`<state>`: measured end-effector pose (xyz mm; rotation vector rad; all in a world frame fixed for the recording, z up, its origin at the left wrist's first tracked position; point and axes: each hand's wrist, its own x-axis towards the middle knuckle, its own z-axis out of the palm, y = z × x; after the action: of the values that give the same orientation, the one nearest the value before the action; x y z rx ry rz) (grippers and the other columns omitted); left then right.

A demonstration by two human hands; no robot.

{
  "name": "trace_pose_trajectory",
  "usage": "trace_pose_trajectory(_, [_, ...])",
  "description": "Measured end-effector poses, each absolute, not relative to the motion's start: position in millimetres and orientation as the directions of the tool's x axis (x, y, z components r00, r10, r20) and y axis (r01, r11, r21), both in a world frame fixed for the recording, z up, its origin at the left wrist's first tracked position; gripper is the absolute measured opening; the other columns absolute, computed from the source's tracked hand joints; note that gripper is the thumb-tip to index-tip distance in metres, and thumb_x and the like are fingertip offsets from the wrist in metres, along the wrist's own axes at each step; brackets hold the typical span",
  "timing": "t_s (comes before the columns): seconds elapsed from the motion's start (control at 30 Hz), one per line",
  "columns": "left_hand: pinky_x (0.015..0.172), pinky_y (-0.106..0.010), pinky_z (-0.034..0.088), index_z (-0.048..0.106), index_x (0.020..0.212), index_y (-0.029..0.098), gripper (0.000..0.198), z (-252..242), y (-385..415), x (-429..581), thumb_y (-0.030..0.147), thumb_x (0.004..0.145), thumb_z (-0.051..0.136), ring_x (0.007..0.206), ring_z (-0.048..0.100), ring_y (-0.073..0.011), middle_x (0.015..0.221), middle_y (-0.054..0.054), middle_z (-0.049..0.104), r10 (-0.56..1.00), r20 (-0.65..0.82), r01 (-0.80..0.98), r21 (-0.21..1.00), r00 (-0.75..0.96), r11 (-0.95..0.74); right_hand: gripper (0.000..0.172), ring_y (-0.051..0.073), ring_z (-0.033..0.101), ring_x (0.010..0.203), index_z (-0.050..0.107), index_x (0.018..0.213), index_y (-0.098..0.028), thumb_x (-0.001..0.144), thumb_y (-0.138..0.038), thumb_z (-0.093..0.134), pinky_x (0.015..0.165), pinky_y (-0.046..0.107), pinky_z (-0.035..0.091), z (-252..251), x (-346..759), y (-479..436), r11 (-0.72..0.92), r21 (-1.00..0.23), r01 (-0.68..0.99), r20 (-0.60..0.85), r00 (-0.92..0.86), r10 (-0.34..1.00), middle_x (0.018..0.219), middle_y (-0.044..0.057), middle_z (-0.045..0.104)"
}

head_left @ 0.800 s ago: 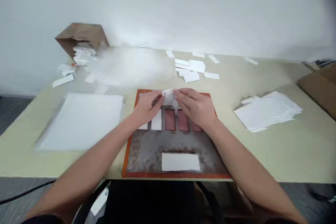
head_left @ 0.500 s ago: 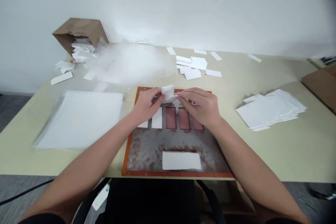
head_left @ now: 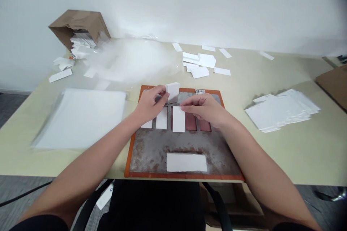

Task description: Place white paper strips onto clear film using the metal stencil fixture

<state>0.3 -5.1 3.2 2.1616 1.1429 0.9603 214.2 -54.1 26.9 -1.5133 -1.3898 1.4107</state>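
Note:
My left hand [head_left: 152, 103] pinches a small stack of white cards [head_left: 172, 92] upright above the far part of a grey metal plate [head_left: 151, 144] with an orange border. My right hand [head_left: 205, 109] grips a single white card [head_left: 179, 120] by its upper right edge, over a reddish slot of the plate. Whether that card touches the plate I cannot tell. To its left, a white card [head_left: 162, 118] lies in its slot, and another beside it is partly covered by my left wrist. Reddish slots [head_left: 191, 122] show to the right. A white strip [head_left: 186, 162] lies near the plate's front edge.
White sheets [head_left: 81, 119] lie at left, a pile of white cards [head_left: 282, 110] at right. Behind are a cardboard box [head_left: 78, 21] holding white pieces, clear plastic film [head_left: 135, 59] and scattered white cards [head_left: 207, 60]. Another cardboard box [head_left: 333, 83] stands at the right edge.
My right hand has drawn one card away from the stack and brought it down and nearer, over the third slot. My left hand still holds the stack. The view has shifted slightly.

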Motion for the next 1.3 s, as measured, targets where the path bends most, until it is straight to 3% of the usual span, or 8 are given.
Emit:
trace_pose_trajectory(0.17, [0.072,-0.028,0.047,0.062,0.087,0.021,0.018,4.1,-5.2,0.3,0.033,0.093,0.049,0.078,0.066,-0.0168,0.084,-0.002,0.072,0.854,0.346,0.494,0.703,0.390,-0.511,0.027,0.007,0.038,0.051,0.076,0.080,-0.019,0.065,-0.041,0.081,0.047,0.024,0.028,25.7,205.9,-54.1,-0.291,-0.942,0.168,-0.305,-0.066,0.950,0.057,-0.005,0.052])
trace_pose_trajectory(0.4, [0.075,-0.028,0.049,0.063,0.090,0.022,0.018,5.0,-6.9,0.9,0.033,0.093,0.049,0.080,0.068,-0.0170,0.087,-0.002,0.073,0.861,0.342,0.493,0.713,0.376,-0.498,0.024,0.006,0.034,0.050,0.074,0.077,-0.020,0.063,-0.038,0.081,0.043,0.023,0.021,23.4,201.6,-54.9,-0.348,-0.925,0.155,-0.357,-0.034,0.934,0.056,-0.006,0.049])
trace_pose_trajectory(0.83, [0.076,-0.030,0.050,0.063,0.091,0.022,0.018,4.4,-6.8,0.2,0.034,0.093,0.049,0.083,0.068,-0.0181,0.089,-0.003,0.074,0.865,0.335,0.494,0.717,0.374,-0.491,0.024,0.005,0.034,0.048,0.073,0.078,-0.020,0.064,-0.039,0.080,0.042,0.022,0.019,24.8,201.0,-55.5,-0.378,-0.909,0.175,-0.386,-0.018,0.922,0.057,-0.005,0.051])
trace_pose_trajectory(1.0, [0.075,-0.030,0.050,0.063,0.091,0.022,0.018,3.1,-7.1,0.2,0.034,0.093,0.049,0.084,0.069,-0.0185,0.091,-0.003,0.075,0.868,0.330,0.501,0.716,0.370,-0.486,0.022,0.008,0.042,0.052,0.076,0.079,-0.021,0.068,-0.040,0.077,0.045,0.024,0.031,22.7,203.5,-55.8,-0.302,-0.922,0.242,-0.320,-0.037,0.947,0.061,-0.003,0.059])
trace_pose_trajectory(1.13, [0.074,-0.030,0.049,0.063,0.091,0.022,0.018,3.1,-6.8,0.5,0.034,0.093,0.050,0.085,0.069,-0.0190,0.092,-0.004,0.075,0.870,0.329,0.506,0.714,0.369,-0.484,0.016,0.013,0.058,0.067,0.078,0.081,-0.022,0.075,-0.036,0.073,0.065,0.031,0.047,20.6,205.7,-56.3,-0.172,-0.910,0.377,-0.206,-0.049,0.977,0.076,0.001,0.071])
trace_pose_trajectory(1.2, [0.074,-0.030,0.049,0.063,0.091,0.022,0.019,3.3,-6.5,0.6,0.034,0.093,0.049,0.084,0.069,-0.0192,0.092,-0.004,0.075,0.869,0.329,0.505,0.714,0.370,-0.485,0.013,0.016,0.064,0.076,0.078,0.081,-0.023,0.078,-0.033,0.071,0.075,0.034,0.050,20.2,205.8,-56.6,-0.124,-0.892,0.434,-0.164,-0.057,0.985,0.085,0.002,0.075])
trace_pose_trajectory(1.3, [0.074,-0.030,0.050,0.063,0.091,0.022,0.019,3.9,-6.7,0.6,0.035,0.093,0.049,0.085,0.069,-0.0192,0.092,-0.004,0.075,0.868,0.330,0.501,0.715,0.371,-0.487,0.011,0.018,0.066,0.080,0.078,0.082,-0.024,0.080,-0.031,0.070,0.079,0.037,0.050,20.4,204.9,-57.0,-0.076,-0.859,0.506,-0.125,-0.065,0.990,0.091,0.002,0.077])
